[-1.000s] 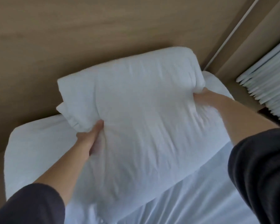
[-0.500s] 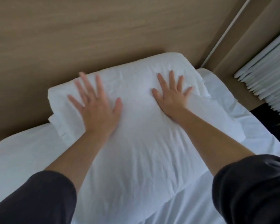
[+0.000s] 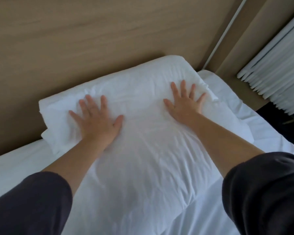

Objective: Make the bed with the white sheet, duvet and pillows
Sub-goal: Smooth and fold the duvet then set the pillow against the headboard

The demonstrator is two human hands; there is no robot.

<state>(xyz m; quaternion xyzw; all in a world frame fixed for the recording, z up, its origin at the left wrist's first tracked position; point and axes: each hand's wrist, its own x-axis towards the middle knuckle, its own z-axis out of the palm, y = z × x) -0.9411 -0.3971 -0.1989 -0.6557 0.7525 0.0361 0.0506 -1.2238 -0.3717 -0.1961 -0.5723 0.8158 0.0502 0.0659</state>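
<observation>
Your left hand [image 3: 98, 122] and right hand [image 3: 185, 102] both press flat on the plump white fabric pillow [image 3: 143, 150], fingers spread apart, gripping nothing. 1 second ago you held that pillow up by its 2 ends; now it lies on the white bed sheet [image 3: 15, 168], its far edge against the tan wooden headboard [image 3: 92, 39]. Since half a second ago, your hands sit wider apart, nearer the pillow's ends. Dark sleeves [image 3: 29, 206] cover your upper arms.
</observation>
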